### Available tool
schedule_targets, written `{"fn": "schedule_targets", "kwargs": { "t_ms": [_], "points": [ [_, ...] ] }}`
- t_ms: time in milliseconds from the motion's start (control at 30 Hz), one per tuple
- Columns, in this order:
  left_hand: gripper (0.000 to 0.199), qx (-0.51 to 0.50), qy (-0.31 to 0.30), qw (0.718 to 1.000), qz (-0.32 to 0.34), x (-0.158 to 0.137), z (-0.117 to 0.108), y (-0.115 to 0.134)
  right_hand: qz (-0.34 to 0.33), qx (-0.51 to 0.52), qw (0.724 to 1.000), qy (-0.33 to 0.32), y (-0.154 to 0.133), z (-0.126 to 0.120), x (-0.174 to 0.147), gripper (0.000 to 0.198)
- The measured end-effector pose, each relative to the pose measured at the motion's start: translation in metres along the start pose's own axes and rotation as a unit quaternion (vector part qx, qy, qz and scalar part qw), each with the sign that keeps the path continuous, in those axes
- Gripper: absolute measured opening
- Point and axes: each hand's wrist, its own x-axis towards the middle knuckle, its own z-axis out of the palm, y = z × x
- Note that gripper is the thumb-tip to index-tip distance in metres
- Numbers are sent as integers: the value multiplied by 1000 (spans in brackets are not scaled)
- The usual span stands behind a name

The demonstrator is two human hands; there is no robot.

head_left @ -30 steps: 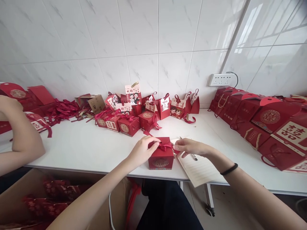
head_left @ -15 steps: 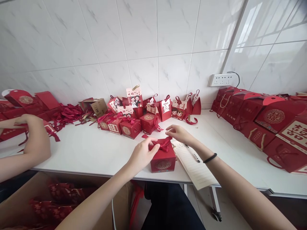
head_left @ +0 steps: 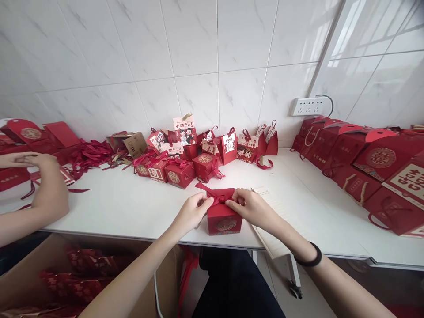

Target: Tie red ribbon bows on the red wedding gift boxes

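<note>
A red gift box (head_left: 224,224) with a gold round pattern on its front stands near the table's front edge. A red ribbon (head_left: 222,194) is tied in a bow on its top. At the bow's left side, my left hand (head_left: 192,211) pinches the ribbon between thumb and fingers. My right hand (head_left: 248,204) is closed on the ribbon at the right side of the bow, a black band around that wrist. Partly behind the right forearm lies a lined notepad (head_left: 270,243).
Finished-looking small red boxes (head_left: 180,174) and upright printed boxes (head_left: 228,148) stand along the wall. Red gift boxes (head_left: 374,159) are stacked at right. At left, another person's arms (head_left: 49,190) work beside a ribbon heap (head_left: 94,152). A carton (head_left: 29,274) with red packets sits below.
My right hand has come down and closed on the ribbon beside the bow. My left hand has shifted slightly left and down, off the box's top. The other person's hands have moved slightly.
</note>
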Motion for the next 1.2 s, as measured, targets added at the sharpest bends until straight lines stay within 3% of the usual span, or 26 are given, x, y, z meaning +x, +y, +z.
{"fn": "schedule_targets", "kwargs": {
  "t_ms": [133, 367, 567, 767, 1000, 1100, 1200],
  "points": [
    [35, -80, -25, 996, -6, 4, -1, -6, 53, 139, 988, -36, 7, -3, 4, 33],
    [35, -182, -60, 981, -8, 9, -2, -17, 72, 348, 931, -78, 17, 0, 3, 43],
    [34, -174, -57, 983, -4, 10, -1, -23, 91, 450, 883, -93, 22, 2, -2, 42],
    [33, -179, -64, 982, -16, 9, 0, -26, 119, 498, 854, -90, 25, 4, -6, 37],
    [32, -199, -78, 977, -2, 7, 2, -30, 101, 455, 882, -70, 35, 12, -12, 34],
    [33, -155, -82, 984, 1, 3, -1, -25, 64, 369, 926, -57, 34, 0, -15, 30],
    [34, -91, -89, 992, 12, 0, -5, -17, 14, 200, 978, 60, 19, -18, -11, 26]
  ]
}}
